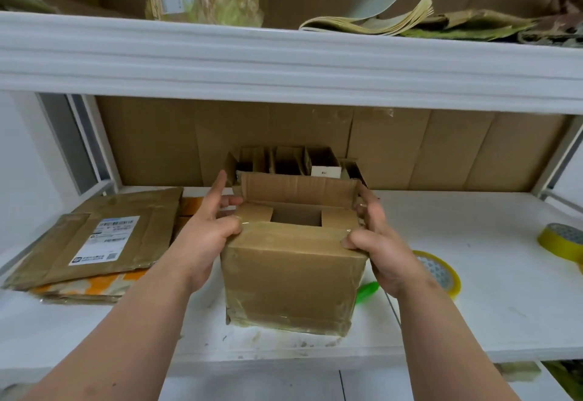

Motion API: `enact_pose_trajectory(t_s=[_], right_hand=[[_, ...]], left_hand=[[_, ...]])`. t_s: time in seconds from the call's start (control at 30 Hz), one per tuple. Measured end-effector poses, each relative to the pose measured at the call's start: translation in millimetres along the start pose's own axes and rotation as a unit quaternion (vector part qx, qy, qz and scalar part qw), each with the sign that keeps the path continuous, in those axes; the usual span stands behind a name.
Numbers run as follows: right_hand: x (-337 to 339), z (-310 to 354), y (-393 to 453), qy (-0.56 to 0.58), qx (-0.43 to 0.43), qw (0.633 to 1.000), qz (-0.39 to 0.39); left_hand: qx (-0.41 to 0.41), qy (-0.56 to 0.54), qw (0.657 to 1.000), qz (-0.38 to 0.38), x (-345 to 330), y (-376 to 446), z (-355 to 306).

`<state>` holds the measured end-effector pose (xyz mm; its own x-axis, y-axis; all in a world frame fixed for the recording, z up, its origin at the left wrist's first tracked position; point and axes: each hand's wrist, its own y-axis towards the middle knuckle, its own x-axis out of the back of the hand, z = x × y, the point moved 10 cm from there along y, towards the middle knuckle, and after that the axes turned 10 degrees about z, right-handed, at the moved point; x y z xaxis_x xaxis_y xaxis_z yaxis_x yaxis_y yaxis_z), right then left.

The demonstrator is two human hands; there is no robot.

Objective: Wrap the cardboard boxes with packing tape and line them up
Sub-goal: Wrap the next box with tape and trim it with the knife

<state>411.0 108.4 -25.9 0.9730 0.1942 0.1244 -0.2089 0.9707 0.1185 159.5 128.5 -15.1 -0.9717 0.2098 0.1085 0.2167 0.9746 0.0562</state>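
Shelf (473,274) holds the box (293,284) near its front edge, center, w/ top flaps partly folded and far flap up. Box looks light, stiff but dentable cardboard; old tape on the sides is prob slick, so best held at the top corners. Left hand (208,233) grips the top left corner, thumb on the near flap, fingers curled round the side. Right hand (378,243) does likewise at the right corner. Tape roll (441,271) lies just right, behind the right wrist.

Tape rolls (438,269) crowding right side
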Motion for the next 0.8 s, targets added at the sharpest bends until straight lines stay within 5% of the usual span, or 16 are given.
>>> enact_pose_trajectory(t_s=[0.2,0.43,0.8], right_hand=[[1.5,2.5,-2.6,0.052,0.009,0.998,0.024],[13.4,-1.9,-11.3,-0.049,-0.017,0.999,-0.013],[3.9,19.4,-24.7,-0.175,0.027,0.984,-0.027]], left_hand=[[-0.013,-0.001,1.0,0.0,-1.5,-6.6,-0.5],[-0.061,0.134,0.985,-0.086,2.2,-19.0,-5.9],[-0.024,0.234,0.972,-0.013,-8.9,-10.9,-3.7]])
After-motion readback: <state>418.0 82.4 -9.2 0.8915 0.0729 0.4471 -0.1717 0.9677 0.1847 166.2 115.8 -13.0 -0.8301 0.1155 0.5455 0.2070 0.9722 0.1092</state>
